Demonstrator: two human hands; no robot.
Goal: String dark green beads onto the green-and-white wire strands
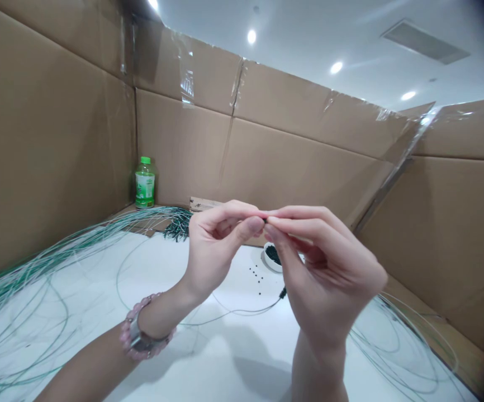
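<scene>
My left hand [214, 245] and my right hand [326, 262] meet fingertip to fingertip above the white table [233, 340]. Both are closed in a pinch around a tiny black piece [265, 221], mostly hidden by the fingers, so its kind cannot be made out. Behind the right hand stands a white bowl [267, 263] filled with small black bits. Several loose black bits [260, 293] lie on the table in front of it. Beside my right palm shows a dark cable end [283, 292], and a thin wire [242, 310] curves from it to the left.
Long green and white wires [78, 251] sweep along the left side, ending in a dark bunch of tips [178, 226]. More loose wires [397, 346] lie at the right. A green bottle [145, 184] stands in the back left corner. Cardboard walls [292, 162] enclose the table.
</scene>
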